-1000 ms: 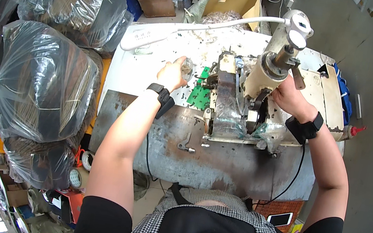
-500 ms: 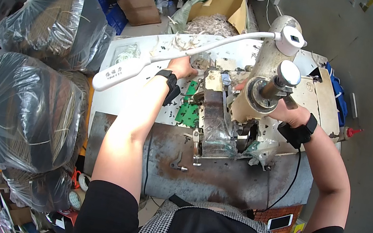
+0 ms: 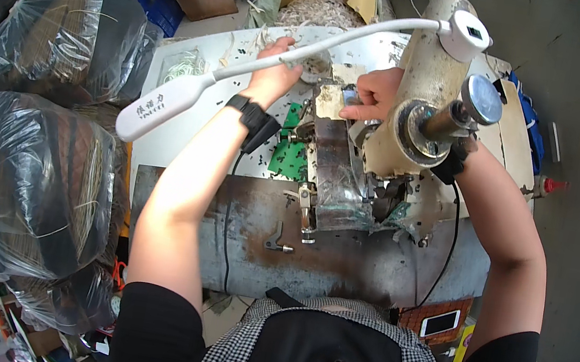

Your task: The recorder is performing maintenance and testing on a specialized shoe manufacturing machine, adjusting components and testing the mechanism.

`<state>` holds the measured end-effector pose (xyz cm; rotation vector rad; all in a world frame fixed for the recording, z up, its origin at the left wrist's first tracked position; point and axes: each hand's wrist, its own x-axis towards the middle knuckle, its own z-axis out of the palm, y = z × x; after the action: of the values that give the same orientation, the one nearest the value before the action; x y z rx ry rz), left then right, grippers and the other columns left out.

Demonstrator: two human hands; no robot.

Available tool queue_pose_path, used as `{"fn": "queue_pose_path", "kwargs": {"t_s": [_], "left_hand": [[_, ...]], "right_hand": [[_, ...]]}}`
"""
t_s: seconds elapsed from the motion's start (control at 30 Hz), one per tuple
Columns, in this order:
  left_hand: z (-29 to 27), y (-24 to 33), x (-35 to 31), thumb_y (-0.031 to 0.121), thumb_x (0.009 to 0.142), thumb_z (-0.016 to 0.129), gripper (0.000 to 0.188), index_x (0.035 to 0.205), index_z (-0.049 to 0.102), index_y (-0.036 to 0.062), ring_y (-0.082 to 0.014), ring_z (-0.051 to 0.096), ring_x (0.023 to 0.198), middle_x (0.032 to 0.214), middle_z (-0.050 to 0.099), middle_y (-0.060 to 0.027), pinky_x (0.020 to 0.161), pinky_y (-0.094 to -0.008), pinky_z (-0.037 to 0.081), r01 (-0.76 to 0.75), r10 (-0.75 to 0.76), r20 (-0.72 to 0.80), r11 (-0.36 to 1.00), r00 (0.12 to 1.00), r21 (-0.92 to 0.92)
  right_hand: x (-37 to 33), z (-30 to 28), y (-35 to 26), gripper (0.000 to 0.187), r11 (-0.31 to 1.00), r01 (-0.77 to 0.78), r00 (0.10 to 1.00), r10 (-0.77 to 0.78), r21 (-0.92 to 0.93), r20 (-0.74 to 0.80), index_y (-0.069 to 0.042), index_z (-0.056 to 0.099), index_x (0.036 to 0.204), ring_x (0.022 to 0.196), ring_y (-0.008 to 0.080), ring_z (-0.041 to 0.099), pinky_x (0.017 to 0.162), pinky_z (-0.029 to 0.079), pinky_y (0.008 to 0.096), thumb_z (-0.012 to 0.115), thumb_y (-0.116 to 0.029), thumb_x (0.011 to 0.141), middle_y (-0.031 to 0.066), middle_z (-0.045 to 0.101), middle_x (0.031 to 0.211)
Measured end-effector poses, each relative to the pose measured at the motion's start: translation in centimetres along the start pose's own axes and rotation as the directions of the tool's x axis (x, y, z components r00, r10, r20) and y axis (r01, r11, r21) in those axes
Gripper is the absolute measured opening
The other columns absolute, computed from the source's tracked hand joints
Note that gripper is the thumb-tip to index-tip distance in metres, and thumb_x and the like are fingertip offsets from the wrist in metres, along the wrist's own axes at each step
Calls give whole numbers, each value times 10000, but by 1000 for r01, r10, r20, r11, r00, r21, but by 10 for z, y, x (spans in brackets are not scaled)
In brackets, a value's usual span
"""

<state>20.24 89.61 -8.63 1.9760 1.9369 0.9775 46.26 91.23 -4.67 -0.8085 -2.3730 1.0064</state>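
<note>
A cream industrial sewing machine (image 3: 432,67) with a thick upright arm and a round silver knob stands on the white table. My left hand (image 3: 274,79) is beyond its left side, near a clear plastic dish (image 3: 316,64). Its thumb stands apart from the fingers, which the lamp neck partly covers; nothing shows in it. My right hand (image 3: 377,93) reaches round behind the upright arm, over the far end of the machine bed (image 3: 337,150). Its fingers are curled, with the thumb pointing left by a small bluish metal part; what they grip, if anything, is hidden.
A white lamp (image 3: 164,105) on a bent neck crosses above my left hand. Small dark bits lie around a green sheet (image 3: 290,154). Left are plastic-wrapped bundles (image 3: 37,177); beyond the table stands a carton of scraps (image 3: 327,7). A metal piece (image 3: 279,239) lies on the grey front plate.
My right hand has come from the right of the machine's upright arm to the far end of the bed, fingers curling. The left hand has moved farther away. The whole view has shifted slightly.
</note>
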Motion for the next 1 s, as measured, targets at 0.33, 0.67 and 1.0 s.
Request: {"fn": "queue_pose_path", "kwargs": {"t_s": [0.33, 0.67, 1.0], "left_hand": [[-65, 126, -101, 10, 696, 647, 152, 844, 622, 33, -278, 548, 754, 794, 557, -100, 663, -368, 468, -516, 561, 118, 811, 819, -275], [-60, 128, -113, -50, 704, 560, 185, 871, 607, 17, -305, 507, 850, 904, 541, -114, 723, -381, 456, -524, 559, 218, 828, 800, -201], [-60, 122, -116, -40, 723, 551, 307, 986, 649, 86, -277, 509, 874, 900, 528, -89, 744, -375, 448, -496, 489, 266, 867, 831, -46]], "right_hand": [[3, 7, 9, 200, 831, 146, 969, -229, 537, 90, 3, 618, 994, 826, 151, 642, 753, 535, 255, 641, -110, 830, 113, 661, 941], [2, -21, -42, 367, 996, 83, 947, -88, 30, 308, -51, 554, 1123, 991, 109, 553, 889, 461, 262, 703, -142, 801, 27, 602, 1061], [-63, -34, -74, 190, 999, 47, 997, -48, -21, -62, -2, 606, 998, 847, 169, 600, 795, 481, 322, 605, -71, 821, 97, 652, 909]]}}
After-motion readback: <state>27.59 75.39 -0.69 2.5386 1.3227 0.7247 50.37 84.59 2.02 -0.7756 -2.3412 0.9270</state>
